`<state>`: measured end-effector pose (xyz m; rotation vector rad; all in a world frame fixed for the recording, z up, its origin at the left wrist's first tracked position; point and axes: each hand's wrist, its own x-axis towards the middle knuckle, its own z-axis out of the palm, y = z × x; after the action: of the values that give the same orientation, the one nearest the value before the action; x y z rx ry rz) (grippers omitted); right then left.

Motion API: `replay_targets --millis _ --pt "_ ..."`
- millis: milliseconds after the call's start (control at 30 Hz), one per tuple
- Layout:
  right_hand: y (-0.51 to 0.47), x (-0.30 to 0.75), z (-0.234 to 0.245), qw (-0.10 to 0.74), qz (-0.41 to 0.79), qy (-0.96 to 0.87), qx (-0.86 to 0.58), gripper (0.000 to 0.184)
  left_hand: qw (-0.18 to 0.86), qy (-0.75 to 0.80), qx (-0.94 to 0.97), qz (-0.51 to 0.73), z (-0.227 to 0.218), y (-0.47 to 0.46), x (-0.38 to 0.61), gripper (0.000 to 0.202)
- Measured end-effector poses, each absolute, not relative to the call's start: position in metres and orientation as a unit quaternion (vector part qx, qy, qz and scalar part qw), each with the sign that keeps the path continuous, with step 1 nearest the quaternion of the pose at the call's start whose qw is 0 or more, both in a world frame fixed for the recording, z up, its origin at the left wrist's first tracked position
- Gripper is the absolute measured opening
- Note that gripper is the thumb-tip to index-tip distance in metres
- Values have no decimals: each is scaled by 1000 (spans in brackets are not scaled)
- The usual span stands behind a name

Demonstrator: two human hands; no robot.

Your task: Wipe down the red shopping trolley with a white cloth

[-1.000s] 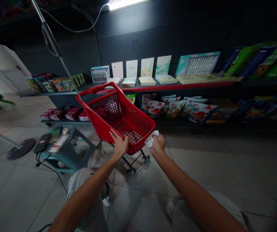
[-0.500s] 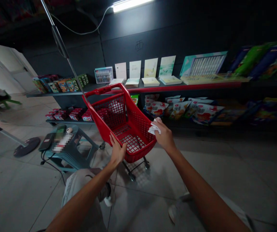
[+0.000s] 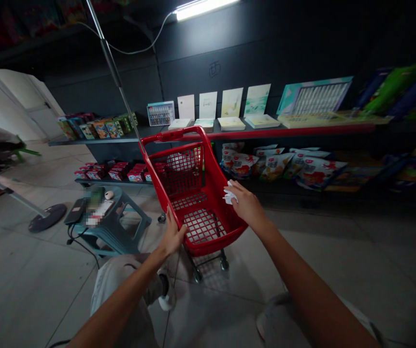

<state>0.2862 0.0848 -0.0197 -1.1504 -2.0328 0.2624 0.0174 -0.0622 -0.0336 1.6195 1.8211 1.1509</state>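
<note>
A small red plastic shopping cart (image 3: 219,245) with mesh panels stands on wheels before me, its handle toward the shelves. My left hand (image 3: 173,237) grips the cart's left rim near the front, thumb on the inner side and fingers along the outside. My right hand (image 3: 247,205) is at the right side wall, closed on a crumpled white tissue or cloth (image 3: 230,194). That white piece sits against or just over the wall's inner face; I cannot tell whether it touches. The basket's mesh floor shows through between my hands.
A blue-grey stool (image 3: 115,232) carrying small devices and cables stands left, near a round pole base (image 3: 47,217). Behind the cart, a shelf (image 3: 229,135) holds books and boxed sets. Snack bags (image 3: 242,165) and small red boxes (image 3: 135,172) fill the lower shelf.
The cart has shifted right and slightly nearer in view, my left hand staying on its rim. My right hand's tissue has moved from the right rim to the inner side of the wall.
</note>
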Motion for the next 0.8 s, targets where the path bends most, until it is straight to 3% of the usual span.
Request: replay_targets --millis 200,567,800 --pt "92 285 -15 406 115 -783 -456 52 269 576 644 425 -38 -63 0 86" --pt "110 310 -11 495 185 -690 -495 50 345 500 671 424 -38 -48 -6 97" --pt "104 314 -6 502 192 -636 -554 66 343 537 639 430 -23 -46 3 97"
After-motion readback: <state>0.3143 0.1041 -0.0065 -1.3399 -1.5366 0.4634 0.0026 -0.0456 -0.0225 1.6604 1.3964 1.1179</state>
